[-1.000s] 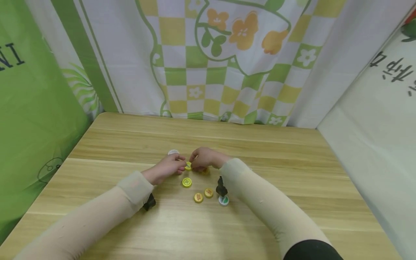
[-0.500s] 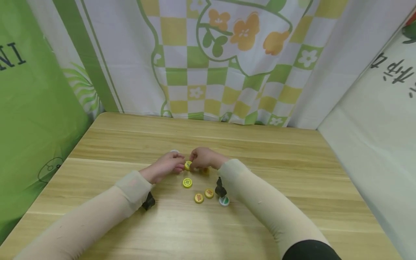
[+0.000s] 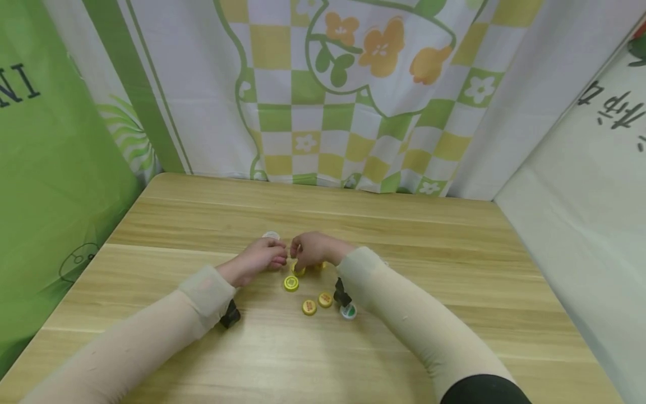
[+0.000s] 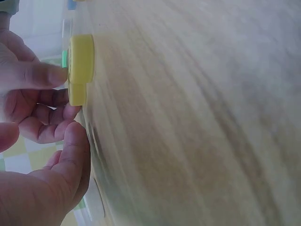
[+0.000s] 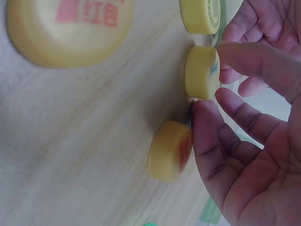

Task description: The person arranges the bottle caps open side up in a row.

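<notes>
on the table (image 3: 434, 241), the right hand (image 3: 316, 248) touches a yellow cap (image 5: 199, 73), grip unclear. the left hand (image 3: 257, 259) curls loosely nearby.

A table (image 3: 429, 230) lies under the left hand (image 3: 256, 259) and right hand (image 3: 315, 248). Beyond both hangs a checked curtain (image 3: 308, 90); well left of them, a green cloth (image 3: 55, 151); well right, a white cloth (image 3: 580, 191) with dark writing (image 3: 618, 112).

left arm (image 3: 136, 339), right arm (image 3: 421, 317), both angled inward! left hand (image 3: 256, 260) loosely bent, and just beside its fingertips, the right hand (image 3: 317, 249), thumb out straight, fingers curved!
</notes>
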A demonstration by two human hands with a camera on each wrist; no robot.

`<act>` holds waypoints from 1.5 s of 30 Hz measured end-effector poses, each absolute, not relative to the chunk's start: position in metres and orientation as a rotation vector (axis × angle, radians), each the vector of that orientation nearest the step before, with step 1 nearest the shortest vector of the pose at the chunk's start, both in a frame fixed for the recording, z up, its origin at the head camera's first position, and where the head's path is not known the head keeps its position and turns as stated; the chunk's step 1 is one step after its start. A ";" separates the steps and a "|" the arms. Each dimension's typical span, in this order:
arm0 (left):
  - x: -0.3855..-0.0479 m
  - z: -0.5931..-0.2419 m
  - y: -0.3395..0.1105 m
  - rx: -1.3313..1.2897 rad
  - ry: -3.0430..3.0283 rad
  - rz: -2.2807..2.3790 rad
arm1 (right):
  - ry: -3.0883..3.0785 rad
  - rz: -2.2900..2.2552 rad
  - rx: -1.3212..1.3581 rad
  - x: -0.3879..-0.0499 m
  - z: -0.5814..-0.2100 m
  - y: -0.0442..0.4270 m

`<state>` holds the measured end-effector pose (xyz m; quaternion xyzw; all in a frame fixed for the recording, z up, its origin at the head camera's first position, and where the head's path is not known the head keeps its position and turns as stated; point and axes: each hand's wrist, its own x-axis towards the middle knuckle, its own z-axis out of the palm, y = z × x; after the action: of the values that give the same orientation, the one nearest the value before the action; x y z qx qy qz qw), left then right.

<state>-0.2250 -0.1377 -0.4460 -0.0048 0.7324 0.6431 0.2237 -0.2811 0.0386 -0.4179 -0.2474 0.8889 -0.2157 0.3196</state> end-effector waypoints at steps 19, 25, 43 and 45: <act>-0.223 -0.447 -0.139 0.055 2.055 1.808 | 2.363 -0.810 -0.661 -0.287 -0.423 0.044; -0.226 -0.448 -0.142 0.090 2.158 1.832 | 2.185 -1.140 -0.492 -0.291 -0.424 0.048; -0.243 -0.444 -0.147 -0.052 2.181 1.904 | 1.858 -1.523 -0.271 -0.291 -0.421 0.045; -0.245 -0.443 -0.147 -0.058 2.188 1.907 | 1.868 -1.515 -0.283 -0.292 -0.419 0.045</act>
<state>-0.2446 -0.1472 -0.4428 -0.0200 0.7484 0.6521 0.1191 -0.2918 0.0447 -0.4186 -0.1094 0.7219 -0.5855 0.3522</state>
